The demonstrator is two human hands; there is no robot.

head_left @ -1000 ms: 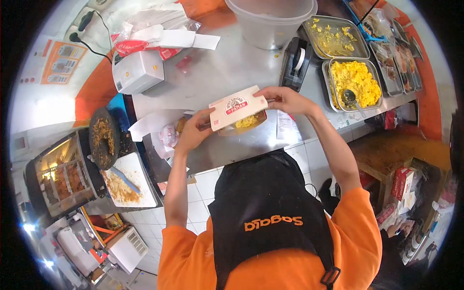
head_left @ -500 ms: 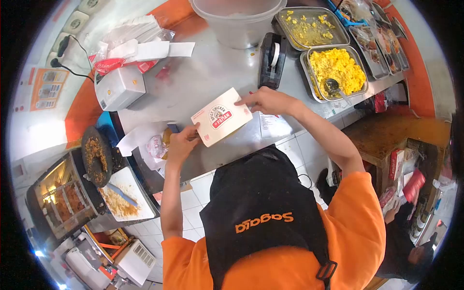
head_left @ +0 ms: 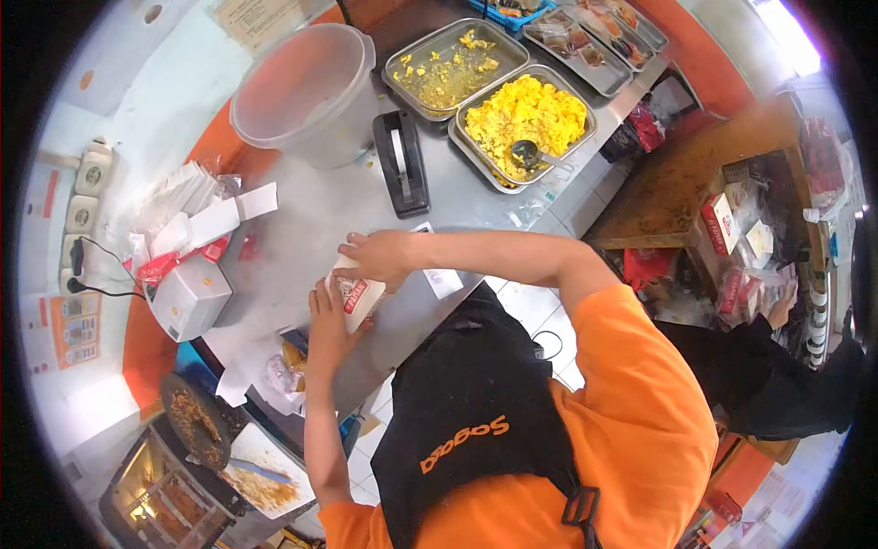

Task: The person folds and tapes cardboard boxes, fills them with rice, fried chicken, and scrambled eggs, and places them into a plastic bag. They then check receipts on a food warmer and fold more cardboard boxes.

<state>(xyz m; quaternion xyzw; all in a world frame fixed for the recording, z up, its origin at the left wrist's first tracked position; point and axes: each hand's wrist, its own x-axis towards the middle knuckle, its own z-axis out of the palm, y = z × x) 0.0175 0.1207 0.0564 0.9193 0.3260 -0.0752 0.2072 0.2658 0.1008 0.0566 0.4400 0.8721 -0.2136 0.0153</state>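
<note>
A cream paper food box (head_left: 362, 296) with red and black print sits between my hands over the steel counter. My left hand (head_left: 327, 322) grips its left side, fingers along the edge. My right hand (head_left: 382, 256) reaches over the box's far end with bent fingers, covering much of the printed top. Near my right forearm lies a printed white slip (head_left: 444, 282). A paper-wrapped item (head_left: 279, 373) rests on white paper left of my left forearm.
A black tape dispenser (head_left: 401, 169) and a clear plastic tub (head_left: 306, 101) stand farther back. Beside them are a tray of yellow scrambled egg (head_left: 540, 114) with a ladle (head_left: 529, 154) and a second tray (head_left: 448, 69). A co-worker's hand (head_left: 780, 306) is by the shelf at right.
My view has swung to the right. The food box is turned, and my hands have come closer together on it, with my right hand now across its far end.
</note>
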